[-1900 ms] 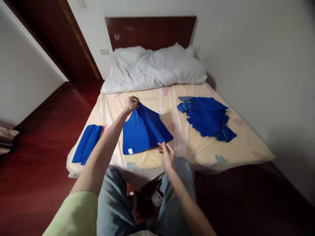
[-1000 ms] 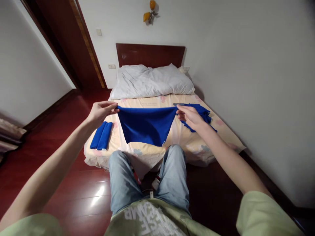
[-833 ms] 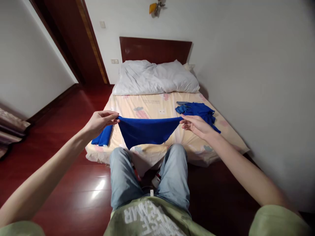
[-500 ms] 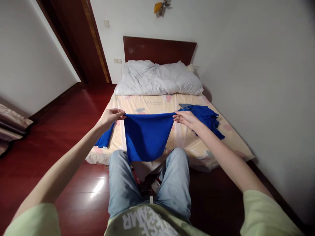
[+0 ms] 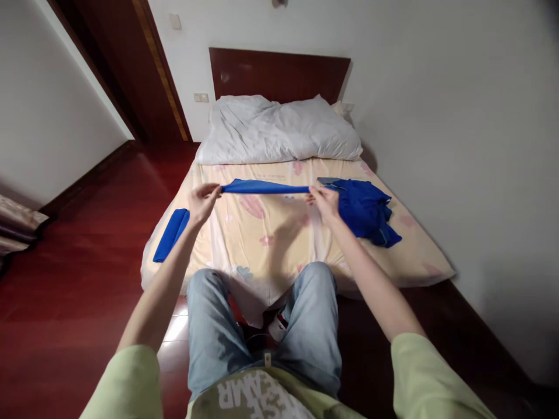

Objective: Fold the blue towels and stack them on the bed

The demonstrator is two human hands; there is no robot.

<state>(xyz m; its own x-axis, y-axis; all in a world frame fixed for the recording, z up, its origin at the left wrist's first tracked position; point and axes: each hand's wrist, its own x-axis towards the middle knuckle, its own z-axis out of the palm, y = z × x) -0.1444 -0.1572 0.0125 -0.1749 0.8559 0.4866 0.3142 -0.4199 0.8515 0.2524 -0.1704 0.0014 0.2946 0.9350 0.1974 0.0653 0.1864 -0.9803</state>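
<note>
My left hand [image 5: 203,201] pinches one corner of a blue cloth [image 5: 264,187], and my right hand [image 5: 324,201] pinches the opposite corner. Stretched taut above the bed, the cloth shows as a narrow strip, widest toward its left half. Left of my left forearm lies a neatly folded blue cloth [image 5: 171,235] near the bed's edge. A crumpled heap of blue fabric [image 5: 367,212] rests on the bed just beyond my right hand, with a greyish flat piece at its back edge. Both hands are closed at the fingertips.
The bed [image 5: 262,256] has a pale floral sheet, with a white quilt [image 5: 279,131] heaped against the dark headboard [image 5: 279,73]. My knees [image 5: 213,302] are at its front edge. A white wall [image 5: 458,145] runs along the right; dark red flooring [image 5: 105,233] lies left.
The blue cloth hung down as a panel before; now it has swung up and away into a thin strip. Both hands rose slightly, and the view tipped a little downward.
</note>
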